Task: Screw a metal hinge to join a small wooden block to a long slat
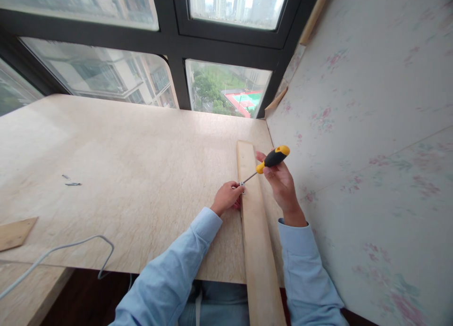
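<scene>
A wooden board [255, 222] runs lengthwise over the sill, its near end past the front edge. My right hand [282, 189] holds a yellow and black screwdriver [274, 158] loosely between thumb and fingers, the handle tilted up to the right. The screwdriver's shaft slants down to a small metal piece [242, 186] on the board's left edge. At that spot my left hand [226, 196] pinches the metal piece against the board. Its exact shape is mostly covered by the fingers, and I cannot tell whether the tip sits in a screw.
Small metal bits [72, 183], probably screws, lie on the marble-like sill [141, 151] at left. A flat wooden piece [16, 234] and a pale cable [71, 244] are near the front left. A flowered wall [371, 151] closes off the right; windows stand behind.
</scene>
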### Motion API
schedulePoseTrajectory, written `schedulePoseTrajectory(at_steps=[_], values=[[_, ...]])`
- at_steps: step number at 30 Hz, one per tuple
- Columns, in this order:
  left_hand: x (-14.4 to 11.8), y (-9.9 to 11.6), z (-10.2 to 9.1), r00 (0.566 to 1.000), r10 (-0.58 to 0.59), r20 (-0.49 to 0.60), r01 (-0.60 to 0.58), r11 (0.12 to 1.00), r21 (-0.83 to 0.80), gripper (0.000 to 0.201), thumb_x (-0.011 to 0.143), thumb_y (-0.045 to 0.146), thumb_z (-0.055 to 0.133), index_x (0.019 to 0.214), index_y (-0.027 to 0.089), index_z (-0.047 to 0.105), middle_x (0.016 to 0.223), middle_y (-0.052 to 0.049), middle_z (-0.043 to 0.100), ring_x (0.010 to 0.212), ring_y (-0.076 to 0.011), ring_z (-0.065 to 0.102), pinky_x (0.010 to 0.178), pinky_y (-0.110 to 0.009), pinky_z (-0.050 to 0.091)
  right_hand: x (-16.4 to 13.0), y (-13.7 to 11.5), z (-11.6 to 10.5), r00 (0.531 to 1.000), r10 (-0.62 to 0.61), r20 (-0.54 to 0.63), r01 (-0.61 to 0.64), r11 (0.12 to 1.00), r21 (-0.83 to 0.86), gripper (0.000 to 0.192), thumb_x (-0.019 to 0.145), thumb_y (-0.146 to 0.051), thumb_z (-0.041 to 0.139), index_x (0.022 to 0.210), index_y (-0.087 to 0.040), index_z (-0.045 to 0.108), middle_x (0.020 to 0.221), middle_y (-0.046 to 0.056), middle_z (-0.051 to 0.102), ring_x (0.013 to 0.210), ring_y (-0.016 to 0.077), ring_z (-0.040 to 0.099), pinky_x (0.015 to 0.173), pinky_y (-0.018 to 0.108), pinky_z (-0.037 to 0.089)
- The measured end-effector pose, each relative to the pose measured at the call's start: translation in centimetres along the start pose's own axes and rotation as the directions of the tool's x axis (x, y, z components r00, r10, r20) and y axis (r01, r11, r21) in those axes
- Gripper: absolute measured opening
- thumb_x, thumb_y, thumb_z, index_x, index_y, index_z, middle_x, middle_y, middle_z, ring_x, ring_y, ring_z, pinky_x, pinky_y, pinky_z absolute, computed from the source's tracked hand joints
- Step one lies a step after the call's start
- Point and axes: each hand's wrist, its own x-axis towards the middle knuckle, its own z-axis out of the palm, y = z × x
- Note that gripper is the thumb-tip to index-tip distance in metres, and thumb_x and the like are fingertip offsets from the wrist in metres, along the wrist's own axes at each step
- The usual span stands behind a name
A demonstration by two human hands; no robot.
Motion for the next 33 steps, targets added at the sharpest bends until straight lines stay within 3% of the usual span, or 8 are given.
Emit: schedulePoseTrajectory(at_steps=[3,7,10,16,19,26,29,33], values=[[0.1,-0.1,0.1,1.000,-0.002,-0.003,0.002,1.000,-0.015,0.028,0.088,0.038,0.057,0.095,0.014,0.069,0.074,-0.006,0.070,0.062,-0.0150,0.067,0.057,-0.022,0.053,0.0,0.4,0.1,0.999,-0.005,-0.046,0.003,0.999,-0.050,0.042,0.087,-0.046,0.066,0.124,-0.025,0.060,0.128,0.009,0.066,0.113,0.0259,0.065,0.098,0.044,0.052],[0.1,-0.2,0.1,1.000,-0.013,0.013,0.014,0.999,-0.040,0.027,0.088,0.038,0.057,0.097,0.015,0.068,0.073,-0.005,0.069,0.057,-0.0140,0.065,0.054,-0.022,0.052,0.1,1.4,-0.1,0.961,-0.120,-0.250,0.024,0.933,-0.359,0.038,0.077,-0.051,0.075,0.100,-0.022,0.069,0.097,0.007,0.075,0.089,0.0250,0.069,0.087,0.042,0.054],[0.1,-0.1,0.1,1.000,-0.015,0.014,0.016,0.999,-0.039,0.026,0.088,0.037,0.056,0.096,0.015,0.068,0.074,-0.006,0.070,0.057,-0.0143,0.065,0.053,-0.022,0.052,0.1,1.6,-0.2,0.953,-0.183,-0.240,0.039,0.864,-0.503,0.040,0.080,-0.057,0.070,0.095,-0.020,0.070,0.093,0.008,0.073,0.085,0.0248,0.067,0.084,0.041,0.053],[0.0,0.0,0.0,1.000,0.000,-0.007,0.000,1.000,-0.016,0.028,0.086,0.037,0.058,0.094,0.014,0.071,0.076,-0.007,0.071,0.064,-0.0159,0.067,0.059,-0.022,0.053,-0.1,0.7,0.1,0.998,-0.051,-0.032,0.049,0.995,-0.085,0.047,0.094,-0.050,0.054,0.134,-0.026,0.052,0.140,0.008,0.057,0.125,0.0254,0.056,0.103,0.043,0.047],[0.0,0.0,0.0,1.000,0.005,-0.010,-0.005,1.000,-0.019,0.028,0.086,0.037,0.058,0.094,0.014,0.071,0.075,-0.007,0.071,0.064,-0.0163,0.068,0.059,-0.023,0.053,-0.1,0.3,0.2,1.000,-0.017,0.025,0.017,1.000,-0.003,0.043,0.091,-0.045,0.061,0.130,-0.027,0.055,0.135,0.007,0.061,0.122,0.0254,0.059,0.103,0.045,0.047],[0.1,-0.2,0.2,1.000,0.008,0.007,-0.007,1.000,-0.028,0.028,0.087,0.036,0.055,0.095,0.014,0.071,0.074,-0.006,0.070,0.059,-0.0148,0.066,0.056,-0.022,0.052,0.1,1.5,0.0,0.935,-0.181,-0.304,0.012,0.874,-0.485,0.043,0.069,-0.059,0.078,0.087,-0.020,0.069,0.083,0.005,0.070,0.075,0.0221,0.062,0.076,0.039,0.054],[0.2,-0.3,0.2,1.000,0.008,0.005,-0.008,1.000,-0.020,0.027,0.087,0.035,0.055,0.094,0.014,0.071,0.073,-0.006,0.070,0.058,-0.0144,0.066,0.055,-0.022,0.052,0.0,1.7,-0.1,0.965,-0.158,-0.207,0.062,0.911,-0.408,0.052,0.082,-0.066,0.060,0.107,-0.021,0.067,0.103,0.009,0.070,0.091,0.0243,0.064,0.087,0.042,0.052],[0.1,-0.2,0.1,1.000,0.016,-0.006,-0.017,1.000,-0.014,0.027,0.086,0.035,0.056,0.092,0.014,0.071,0.072,-0.006,0.070,0.060,-0.0153,0.066,0.057,-0.023,0.052,-0.3,1.0,-0.1,0.999,-0.037,-0.032,0.035,0.997,-0.073,0.050,0.095,-0.057,0.047,0.136,-0.029,0.050,0.143,0.008,0.054,0.128,0.0235,0.052,0.106,0.043,0.044]])
